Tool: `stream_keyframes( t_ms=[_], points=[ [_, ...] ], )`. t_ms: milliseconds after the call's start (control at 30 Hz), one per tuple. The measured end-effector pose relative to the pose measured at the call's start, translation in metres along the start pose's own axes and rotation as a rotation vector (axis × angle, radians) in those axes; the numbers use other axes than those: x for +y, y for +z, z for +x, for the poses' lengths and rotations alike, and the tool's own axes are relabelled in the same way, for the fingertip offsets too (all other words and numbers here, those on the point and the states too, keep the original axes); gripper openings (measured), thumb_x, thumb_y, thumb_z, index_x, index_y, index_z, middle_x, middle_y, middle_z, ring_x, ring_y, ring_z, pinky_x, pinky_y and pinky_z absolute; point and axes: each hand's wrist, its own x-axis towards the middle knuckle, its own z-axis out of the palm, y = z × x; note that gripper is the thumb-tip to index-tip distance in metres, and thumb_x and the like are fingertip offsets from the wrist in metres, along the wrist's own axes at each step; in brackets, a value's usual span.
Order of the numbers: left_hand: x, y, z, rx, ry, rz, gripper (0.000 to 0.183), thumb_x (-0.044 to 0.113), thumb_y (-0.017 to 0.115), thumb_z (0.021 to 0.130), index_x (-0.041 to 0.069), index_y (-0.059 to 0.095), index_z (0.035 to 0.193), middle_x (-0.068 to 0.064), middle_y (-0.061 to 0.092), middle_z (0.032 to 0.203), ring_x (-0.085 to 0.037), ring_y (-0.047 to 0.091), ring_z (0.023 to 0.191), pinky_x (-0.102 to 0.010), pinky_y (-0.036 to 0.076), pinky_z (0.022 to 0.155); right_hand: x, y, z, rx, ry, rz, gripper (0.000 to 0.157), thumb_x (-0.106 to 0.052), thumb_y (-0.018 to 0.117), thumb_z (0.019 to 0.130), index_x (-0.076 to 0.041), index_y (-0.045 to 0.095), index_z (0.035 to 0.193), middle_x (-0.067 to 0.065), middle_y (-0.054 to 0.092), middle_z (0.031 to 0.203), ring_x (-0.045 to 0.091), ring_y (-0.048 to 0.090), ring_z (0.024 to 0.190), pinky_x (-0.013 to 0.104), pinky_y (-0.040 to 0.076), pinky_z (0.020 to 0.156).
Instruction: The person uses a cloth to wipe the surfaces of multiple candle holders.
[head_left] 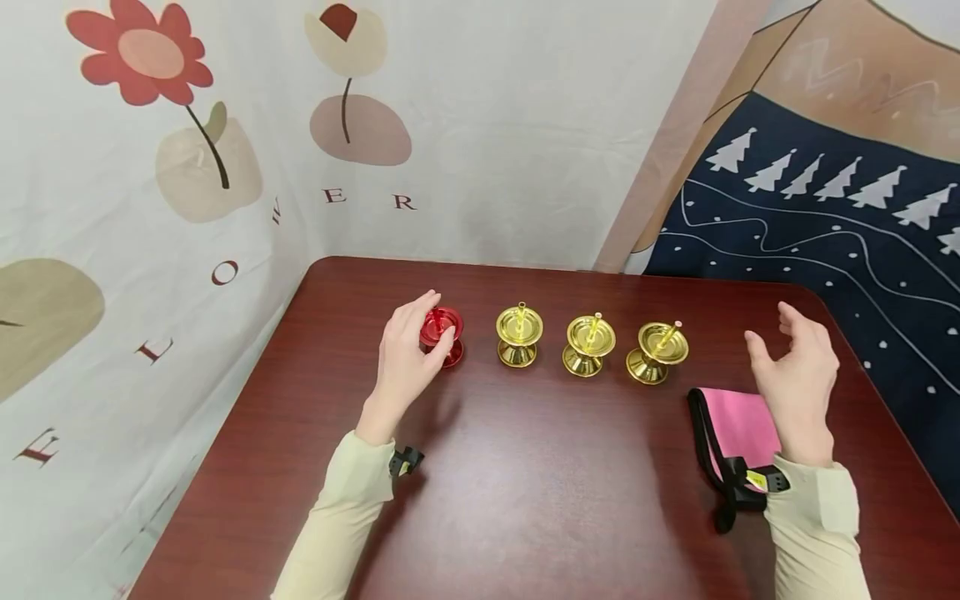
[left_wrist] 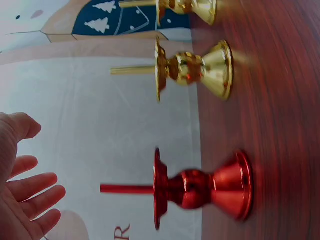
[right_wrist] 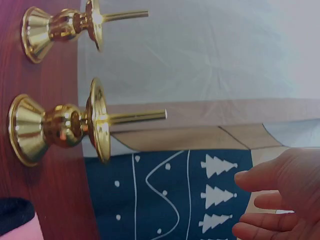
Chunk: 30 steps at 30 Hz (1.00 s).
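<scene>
Three gold candlesticks, the left [head_left: 517,354], middle [head_left: 583,362] and right [head_left: 649,367], stand upright in a row with a red candlestick [head_left: 452,354] at its left end. Each has a dish with a thin upright stem. My left hand [head_left: 408,346] partly hides the red candlestick in the head view. In the left wrist view it hovers above the red stem [left_wrist: 127,189], fingers spread and apart from it. To the right of the row, my right hand [head_left: 798,379] hangs in the air with relaxed fingers, holding nothing, nearest the right gold candlestick [right_wrist: 62,125] and a folded pink cloth [head_left: 738,421].
The candlesticks stand toward the back of a dark red wooden table [head_left: 525,500]. The pink cloth has black edging and lies partly hidden below my right hand. A pale flower-print curtain [head_left: 495,167] and a navy tree-print cloth [head_left: 795,217] hang behind the table.
</scene>
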Motion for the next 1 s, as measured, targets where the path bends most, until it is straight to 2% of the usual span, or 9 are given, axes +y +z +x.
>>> stream_keyframes(
  t_ms=[67, 133, 200, 267, 400, 467, 733, 900, 1000],
  points=[
    [0.004, 0.002, 0.001, 0.005, -0.021, -0.051, 0.041, 0.006, 0.069, 0.079, -0.002, 0.059, 0.118, -0.018, 0.060, 0.120, -0.033, 0.054, 0.108, -0.046, 0.044, 0.091, 0.004, -0.001, -0.001, 0.028, 0.006, -0.001, 0.045, 0.000, 0.066, 0.082, 0.007, 0.054, 0.125, 0.029, 0.056, 0.109, 0.042, 0.051, 0.100, 0.040, 0.037, 0.083],
    [0.008, 0.005, 0.001, 0.007, -0.036, -0.092, 0.040, 0.005, 0.069, 0.079, -0.002, 0.060, 0.117, -0.018, 0.061, 0.118, -0.031, 0.054, 0.107, -0.044, 0.046, 0.089, 0.008, -0.001, -0.003, 0.052, 0.016, -0.006, 0.042, 0.000, 0.065, 0.082, 0.006, 0.055, 0.123, 0.028, 0.057, 0.107, 0.040, 0.053, 0.097, 0.024, 0.034, 0.079],
    [0.010, 0.008, 0.002, 0.019, -0.038, -0.126, 0.039, 0.004, 0.070, 0.078, -0.003, 0.060, 0.116, -0.018, 0.061, 0.116, -0.031, 0.054, 0.106, -0.043, 0.048, 0.087, 0.011, -0.002, -0.004, 0.074, 0.029, -0.012, 0.040, 0.001, 0.065, 0.082, 0.006, 0.057, 0.121, 0.027, 0.059, 0.105, 0.038, 0.054, 0.094, 0.013, 0.029, 0.075],
    [0.012, 0.013, 0.002, 0.033, -0.030, -0.151, 0.039, 0.004, 0.071, 0.077, -0.003, 0.061, 0.115, -0.017, 0.062, 0.115, -0.030, 0.055, 0.104, -0.043, 0.050, 0.084, 0.014, -0.003, -0.005, 0.091, 0.044, -0.010, 0.038, 0.000, 0.065, 0.083, 0.005, 0.058, 0.120, 0.026, 0.060, 0.104, 0.028, 0.055, 0.091, 0.006, 0.026, 0.073],
    [0.015, 0.023, 0.002, 0.053, -0.002, -0.189, 0.039, 0.003, 0.072, 0.076, -0.003, 0.061, 0.113, -0.017, 0.063, 0.113, -0.030, 0.056, 0.102, -0.044, 0.049, 0.082, 0.019, -0.004, -0.007, 0.101, 0.084, -0.013, 0.037, -0.003, 0.065, 0.083, 0.003, 0.059, 0.119, 0.023, 0.062, 0.104, -0.002, 0.047, 0.087, 0.004, 0.029, 0.073],
    [0.017, 0.027, 0.003, 0.049, 0.006, -0.202, 0.039, 0.004, 0.072, 0.076, -0.003, 0.062, 0.113, -0.017, 0.063, 0.112, -0.030, 0.056, 0.102, -0.043, 0.048, 0.084, 0.021, -0.005, -0.009, 0.097, 0.104, -0.013, 0.037, -0.004, 0.065, 0.084, 0.003, 0.059, 0.120, 0.022, 0.062, 0.105, -0.012, 0.040, 0.086, 0.004, 0.030, 0.073],
    [0.028, 0.043, 0.001, 0.016, 0.006, -0.259, 0.038, 0.006, 0.070, 0.078, -0.002, 0.061, 0.114, -0.015, 0.064, 0.112, -0.027, 0.057, 0.103, -0.039, 0.044, 0.089, 0.033, -0.007, -0.012, 0.087, 0.159, -0.004, 0.037, -0.005, 0.065, 0.084, 0.002, 0.059, 0.121, 0.023, 0.062, 0.107, -0.022, 0.034, 0.082, 0.003, 0.031, 0.072],
    [0.036, 0.053, -0.002, 0.016, -0.019, -0.295, 0.038, 0.004, 0.071, 0.076, -0.001, 0.062, 0.113, -0.015, 0.065, 0.111, -0.026, 0.057, 0.101, -0.039, 0.045, 0.088, 0.040, -0.007, -0.012, 0.089, 0.163, 0.016, 0.037, -0.003, 0.065, 0.084, 0.003, 0.060, 0.120, 0.024, 0.063, 0.106, -0.022, 0.036, 0.079, 0.002, 0.033, 0.074],
    [0.043, 0.060, -0.003, -0.007, -0.024, -0.313, 0.038, 0.004, 0.071, 0.076, -0.001, 0.062, 0.113, -0.015, 0.064, 0.110, -0.026, 0.057, 0.100, -0.038, 0.046, 0.087, 0.045, -0.007, -0.013, 0.083, 0.161, 0.029, 0.037, -0.002, 0.065, 0.083, 0.004, 0.060, 0.119, 0.025, 0.063, 0.105, -0.021, 0.038, 0.078, 0.002, 0.036, 0.076]
  ],
)
